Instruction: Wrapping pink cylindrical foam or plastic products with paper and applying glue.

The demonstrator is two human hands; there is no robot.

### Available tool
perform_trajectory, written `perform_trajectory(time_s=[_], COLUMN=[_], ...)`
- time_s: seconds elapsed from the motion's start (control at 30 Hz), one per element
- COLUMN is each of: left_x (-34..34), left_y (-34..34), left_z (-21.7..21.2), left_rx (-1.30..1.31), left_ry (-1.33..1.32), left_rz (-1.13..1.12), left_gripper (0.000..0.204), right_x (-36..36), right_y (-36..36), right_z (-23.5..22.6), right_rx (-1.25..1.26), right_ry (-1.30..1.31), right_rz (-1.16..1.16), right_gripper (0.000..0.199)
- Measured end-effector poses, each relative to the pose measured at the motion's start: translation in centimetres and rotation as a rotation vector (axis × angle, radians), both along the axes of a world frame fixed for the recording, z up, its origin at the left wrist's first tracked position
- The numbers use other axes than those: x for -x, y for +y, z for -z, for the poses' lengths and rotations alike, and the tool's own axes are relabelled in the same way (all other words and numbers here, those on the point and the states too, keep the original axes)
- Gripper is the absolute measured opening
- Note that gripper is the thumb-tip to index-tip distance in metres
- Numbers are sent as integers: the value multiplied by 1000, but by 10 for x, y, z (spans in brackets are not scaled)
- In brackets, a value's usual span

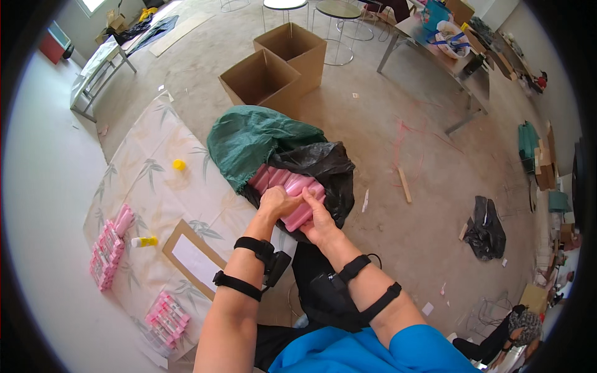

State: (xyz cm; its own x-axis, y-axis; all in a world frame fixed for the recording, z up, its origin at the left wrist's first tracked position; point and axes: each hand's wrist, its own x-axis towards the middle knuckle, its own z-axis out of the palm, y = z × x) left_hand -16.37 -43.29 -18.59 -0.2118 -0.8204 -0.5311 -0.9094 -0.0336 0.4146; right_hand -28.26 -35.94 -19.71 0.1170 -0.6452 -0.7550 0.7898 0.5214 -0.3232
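A green woven sack (245, 140) with a black plastic liner (339, 180) lies open in front of me, its mouth turned toward me. Inside it are several glossy pink tube-shaped things (267, 177), packed side by side; their exact kind cannot be made out. At the sack's mouth my left hand (279, 202) curls its fingers against the pink pieces. My right hand (319, 221) grips the nearest one from the right, thumb on top, with its other fingers partly hidden beneath. Both wrists are bent inward, hands almost meeting.
Left of me, a leaf-patterned cloth covers a table (143, 186) bearing pink-and-white packs (107, 255), a second pack group (168, 318), a yellow-and-white tube (144, 241), a yellow cap (179, 165) and a framed cardboard piece (194, 258). Two open cardboard boxes (305, 68) stand beyond the sack.
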Motion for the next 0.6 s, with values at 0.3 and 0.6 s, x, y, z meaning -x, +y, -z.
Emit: perform_trajectory(time_s=[0.3,0.6], left_x=[-4,-7], left_y=[0,0], left_z=[5,-17], left_rx=[-86,-189], left_ry=[137,311], left_rz=[-67,14], left_gripper=[108,95], right_x=[-12,-14], right_y=[-6,11], right_z=[17,-2], right_rx=[-14,121], right_ry=[269,104], right_rz=[37,140], right_gripper=[86,54])
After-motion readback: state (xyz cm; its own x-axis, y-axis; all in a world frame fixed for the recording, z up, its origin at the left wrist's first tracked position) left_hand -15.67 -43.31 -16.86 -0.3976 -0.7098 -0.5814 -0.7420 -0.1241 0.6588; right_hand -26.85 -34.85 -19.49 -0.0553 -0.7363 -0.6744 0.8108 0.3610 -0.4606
